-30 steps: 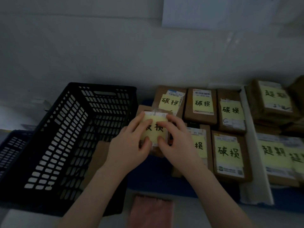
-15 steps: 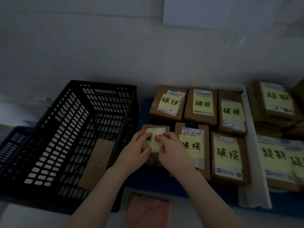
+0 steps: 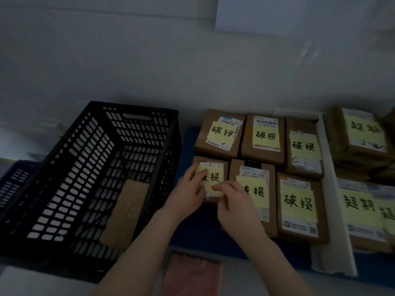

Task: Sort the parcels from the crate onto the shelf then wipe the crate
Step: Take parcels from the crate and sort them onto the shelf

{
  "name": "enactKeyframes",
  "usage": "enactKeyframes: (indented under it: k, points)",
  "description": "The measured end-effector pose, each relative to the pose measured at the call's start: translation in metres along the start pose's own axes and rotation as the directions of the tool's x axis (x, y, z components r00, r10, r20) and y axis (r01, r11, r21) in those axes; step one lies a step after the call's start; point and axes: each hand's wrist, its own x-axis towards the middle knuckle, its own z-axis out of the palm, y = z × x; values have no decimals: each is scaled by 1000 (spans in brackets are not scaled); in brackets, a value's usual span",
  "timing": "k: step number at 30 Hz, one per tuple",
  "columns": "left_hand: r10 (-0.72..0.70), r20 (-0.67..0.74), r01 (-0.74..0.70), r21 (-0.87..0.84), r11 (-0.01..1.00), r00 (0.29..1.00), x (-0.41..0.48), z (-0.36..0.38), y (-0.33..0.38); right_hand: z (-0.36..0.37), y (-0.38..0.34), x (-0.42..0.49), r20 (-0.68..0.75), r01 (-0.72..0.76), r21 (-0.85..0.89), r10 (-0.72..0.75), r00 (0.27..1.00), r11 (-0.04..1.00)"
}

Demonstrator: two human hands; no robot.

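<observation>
Listing what we hold, where, and why.

Small parcel [image 3: 210, 165]: a brown box with a yellow note [image 3: 214, 178] on top. It sits at the left end of the front row on the blue shelf [image 3: 188, 144], just beside a larger parcel [image 3: 256, 193] whose note bears the same two handwritten characters. We judge it belongs here because the notes match.

Left hand [image 3: 188, 193]: fingers are curled over the small parcel's left edge and the thumb lies on the note, gripping the box.

Right hand [image 3: 233, 201]: fingertips pinch the parcel's near right corner. Two hands likely serve to square it with the row. Our hands hide its near end, so we cannot tell whether it rests fully on the shelf.

Back row [image 3: 265, 137]: three parcels side by side with the same note.

White divider [image 3: 331, 189]: a strip between this group and the stacks on the right [image 3: 361, 206], whose notes carry other characters. It keeps the two sorts apart.

Crate [image 3: 132, 106]: black and slotted, standing close against the shelf's left side, within easy reach. One flat brown parcel [image 3: 126, 212] lies on its floor with no note showing, so we judge the sorting unfinished.

Pink cloth [image 3: 192, 274]: lies at the near edge between our forearms, untouched. We take it to be kept ready for wiping the crate.
</observation>
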Motion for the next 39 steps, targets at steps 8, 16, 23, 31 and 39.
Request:
enactKeyframes:
  k: [8, 16, 23, 31, 39]
  points:
    - [-61, 55, 63, -48, 997, 997, 4, -18, 24, 5, -3, -6, -11, -22, -23, 22, 1000, 1000]
    - [25, -539, 25, 85, 996, 842, -92, -131, -34, 29, -46, 23, -118, -72, 177, 94, 989, 981]
    - [-145, 192, 56, 404, 913, 971, -125, -112, -112, 72, -98, 40, -76, -54, 284, 79, 994, 957]
    - [-504, 241, 500, 80, 862, 829, -113, -138, -166, 84, -124, 49, -63, -31, 261, 49, 997, 965]
    - [-573, 234, 619, -280, 734, 786, -108, -146, -187, 95, -136, 51, -28, 25, 268, -18, 999, 963]
